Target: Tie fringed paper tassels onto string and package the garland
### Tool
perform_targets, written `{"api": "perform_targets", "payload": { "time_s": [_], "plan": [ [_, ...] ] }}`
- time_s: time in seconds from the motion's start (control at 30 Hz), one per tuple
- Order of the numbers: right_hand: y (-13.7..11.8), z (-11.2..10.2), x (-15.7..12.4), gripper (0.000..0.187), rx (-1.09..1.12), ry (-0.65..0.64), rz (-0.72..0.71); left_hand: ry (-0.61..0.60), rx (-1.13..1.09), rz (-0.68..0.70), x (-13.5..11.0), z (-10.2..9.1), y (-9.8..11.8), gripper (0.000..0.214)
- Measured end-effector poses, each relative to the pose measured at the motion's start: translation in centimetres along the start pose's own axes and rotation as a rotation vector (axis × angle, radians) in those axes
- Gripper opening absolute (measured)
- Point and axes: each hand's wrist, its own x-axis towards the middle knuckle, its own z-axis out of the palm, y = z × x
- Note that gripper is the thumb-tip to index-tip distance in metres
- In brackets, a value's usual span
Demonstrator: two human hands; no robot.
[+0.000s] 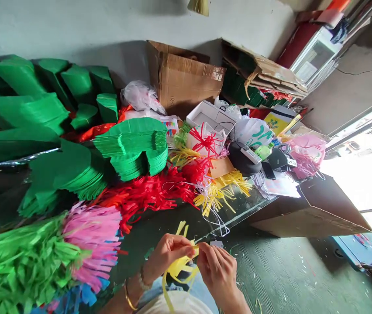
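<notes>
My left hand [169, 255] pinches a bunch of yellow paper fringe [177, 266] between thumb and fingers, low in the middle of the head view. Loose yellow strips hang below it and stick up behind it. My right hand [217, 264] is closed on the right end of the same fringe, close beside the left fingertips. Both hands are above my lap, in front of the table edge. On the table beyond them lie more yellow fringe [212, 198], a white string [220, 224] and a heap of red fringe [153, 189].
Stacks of green cut sheets [133, 144] fill the left of the table. Green fringe [18, 261] and pink fringe [92, 235] are piled at near left. Cardboard boxes [189, 83] stand along the wall. An open carton [304, 213] is on the right, by the floor [280, 270].
</notes>
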Motion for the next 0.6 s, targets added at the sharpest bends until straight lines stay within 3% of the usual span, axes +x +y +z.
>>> {"api": "perform_targets", "payload": {
  "time_s": [0.2, 0.33, 0.47, 0.6],
  "plan": [
    [2.2, 0.8, 2.0, 0.012, -0.077, 0.027, 0.043, -0.054, 0.048, -0.029, 2.6, -0.7, 0.5, 0.038],
    [7.0, 1.2, 5.6, 0.014, -0.101, 0.095, 0.112, -0.057, 0.1, -0.08, 5.2, -2.5, 0.2, 0.036],
    [14.9, 2.0, 10.7, 0.012, -0.081, 0.079, 0.159, 0.175, 0.334, 0.018, 10.1, -5.4, 1.9, 0.03],
    [23.3, 3.6, 17.3, 0.019, -0.058, 0.016, 0.188, 0.513, 0.6, 0.167, 19.0, -8.5, 5.9, 0.022]
  ]
}}
